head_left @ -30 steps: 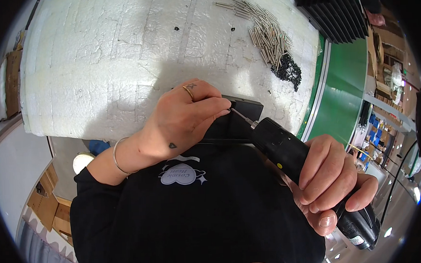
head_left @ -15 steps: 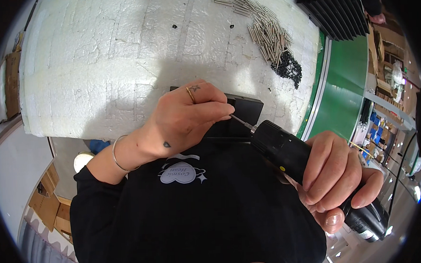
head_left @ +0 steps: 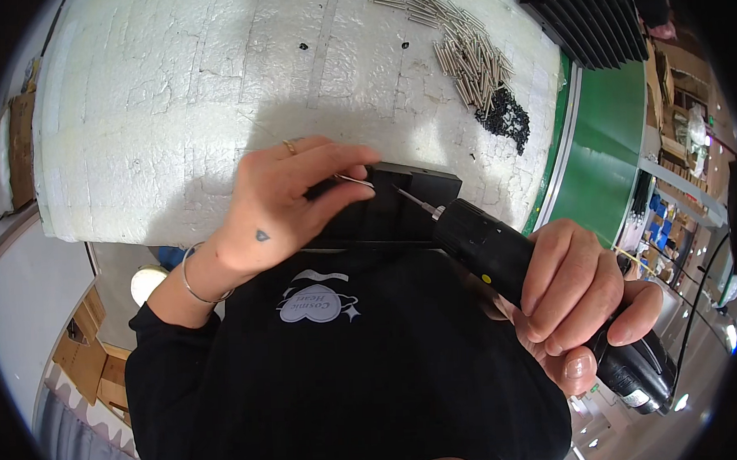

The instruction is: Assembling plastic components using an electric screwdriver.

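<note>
In the head view, your right hand [head_left: 573,291] is wrapped around a black, cylindrical electric screwdriver [head_left: 486,245], which slants up and leftward from your palm. Its thin silver bit [head_left: 417,201] points toward the fingertips of your left hand [head_left: 278,193], with a gap between them. The thumb and forefinger of that hand are parted; a thin, pale glint shows between them, but you cannot tell whether it is a held piece or a fingernail.

Below both, close against your black top [head_left: 334,388], is a black, flat-sided rectangular case [head_left: 442,186]. The bit's tip is in front of it, though contact cannot be made out.

Beyond it, on the white, wrinkled surface [head_left: 174,99], you have a heap of slim silver metal pins [head_left: 470,61], touching a pile of tiny black pieces [head_left: 503,121]. Black, ridged panels [head_left: 586,23] stand in the far right corner, near a green strip [head_left: 583,155].
</note>
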Tool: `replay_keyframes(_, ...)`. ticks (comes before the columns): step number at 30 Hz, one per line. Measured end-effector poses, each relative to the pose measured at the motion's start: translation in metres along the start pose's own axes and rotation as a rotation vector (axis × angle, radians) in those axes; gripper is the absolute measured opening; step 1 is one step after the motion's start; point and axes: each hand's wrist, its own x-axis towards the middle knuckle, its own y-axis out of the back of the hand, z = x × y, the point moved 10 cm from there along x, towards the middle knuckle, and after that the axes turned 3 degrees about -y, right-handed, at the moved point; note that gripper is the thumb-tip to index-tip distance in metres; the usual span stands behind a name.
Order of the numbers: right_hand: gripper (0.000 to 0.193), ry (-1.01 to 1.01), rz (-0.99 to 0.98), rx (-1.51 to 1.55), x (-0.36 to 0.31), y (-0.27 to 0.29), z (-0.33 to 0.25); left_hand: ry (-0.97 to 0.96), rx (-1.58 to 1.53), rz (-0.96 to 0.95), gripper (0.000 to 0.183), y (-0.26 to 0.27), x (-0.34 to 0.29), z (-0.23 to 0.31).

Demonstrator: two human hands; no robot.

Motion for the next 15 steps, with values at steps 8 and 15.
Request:
replay_keyframes(8,0.03,-0.037,-0.034,-0.115,-0.009,-0.008,0.018,-0.089,0.095,0.149,0.019,0.001,-0.012,0.003)
replay_keyframes(15,0.033,-0.055,-0.042,-0.163,-0.012,-0.011,0.024,-0.33,0.22,0.178,0.02,-0.01,-0.016,0.02)
